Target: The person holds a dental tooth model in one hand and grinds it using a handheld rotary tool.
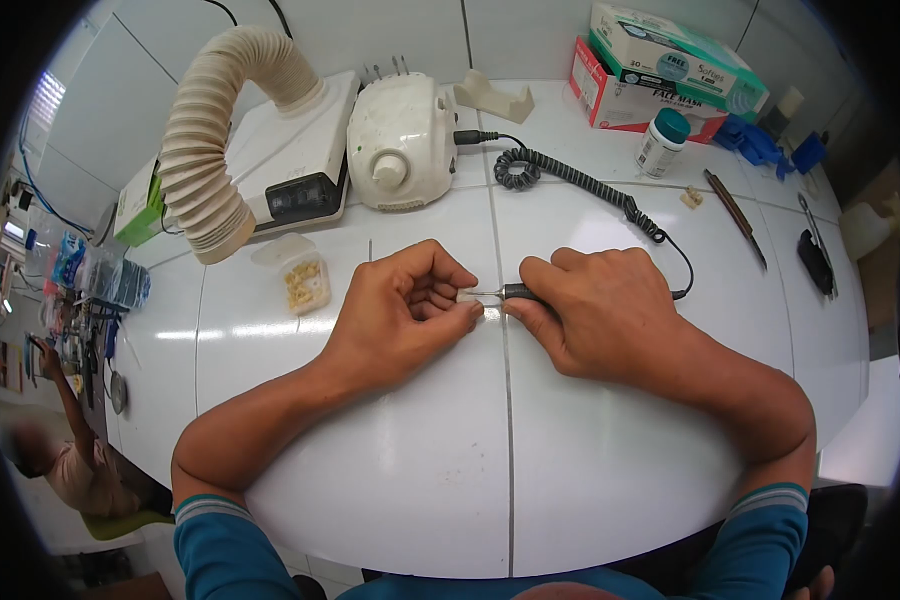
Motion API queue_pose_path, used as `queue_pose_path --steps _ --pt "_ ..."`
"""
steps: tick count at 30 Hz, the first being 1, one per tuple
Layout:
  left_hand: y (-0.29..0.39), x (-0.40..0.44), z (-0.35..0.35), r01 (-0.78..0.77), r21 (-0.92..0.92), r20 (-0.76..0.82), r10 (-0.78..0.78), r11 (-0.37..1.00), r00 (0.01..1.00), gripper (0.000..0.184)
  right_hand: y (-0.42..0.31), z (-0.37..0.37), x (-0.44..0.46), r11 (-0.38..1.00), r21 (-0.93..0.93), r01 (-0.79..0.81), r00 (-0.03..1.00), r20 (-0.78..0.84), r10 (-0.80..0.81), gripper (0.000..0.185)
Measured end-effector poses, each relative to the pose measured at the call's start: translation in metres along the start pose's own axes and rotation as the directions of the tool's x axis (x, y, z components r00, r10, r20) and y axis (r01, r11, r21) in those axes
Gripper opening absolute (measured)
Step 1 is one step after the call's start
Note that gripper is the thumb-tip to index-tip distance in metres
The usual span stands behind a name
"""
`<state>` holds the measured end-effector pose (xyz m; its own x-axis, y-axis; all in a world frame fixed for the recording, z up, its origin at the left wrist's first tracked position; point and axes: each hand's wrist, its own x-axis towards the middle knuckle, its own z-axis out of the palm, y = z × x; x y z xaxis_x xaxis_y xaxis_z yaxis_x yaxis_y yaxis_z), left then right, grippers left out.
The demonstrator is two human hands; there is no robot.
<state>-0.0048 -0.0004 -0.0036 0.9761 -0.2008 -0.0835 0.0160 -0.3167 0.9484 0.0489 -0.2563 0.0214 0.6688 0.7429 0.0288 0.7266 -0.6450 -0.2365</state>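
Note:
My left hand [395,310] pinches a small whitish piece [466,295] between thumb and fingertips. It is too small and too covered to make out its exact kind. Wrapped in the fingers of my right hand [610,310] is a dark rotary handpiece [520,291], pointing left. Its thin metal bit [487,293] reaches to the whitish piece; whether they touch I cannot tell. From the handpiece's rear, a black coiled cord [590,182] runs back to a cream control unit [400,140] with a knob. Left of my left hand stands a clear plastic box [315,298] of small yellowish pieces.
A ribbed suction hose [205,150] arches from a white box unit [290,150]. At the back right are mask boxes [660,90], a green-capped bottle [662,145] and blue scraps [750,140]. A slim knife-like tool [735,215] lies rightward. Another person [85,475] sits far left.

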Motion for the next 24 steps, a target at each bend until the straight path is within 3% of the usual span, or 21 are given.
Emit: queue_pose_path --steps 24 --pt "0.0013 -0.0001 0.0 -0.016 0.022 0.001 0.016 1.0 1.0 0.021 0.0014 -0.0031 0.0005 1.0 -0.007 0.009 1.0 0.001 -0.009 0.04"
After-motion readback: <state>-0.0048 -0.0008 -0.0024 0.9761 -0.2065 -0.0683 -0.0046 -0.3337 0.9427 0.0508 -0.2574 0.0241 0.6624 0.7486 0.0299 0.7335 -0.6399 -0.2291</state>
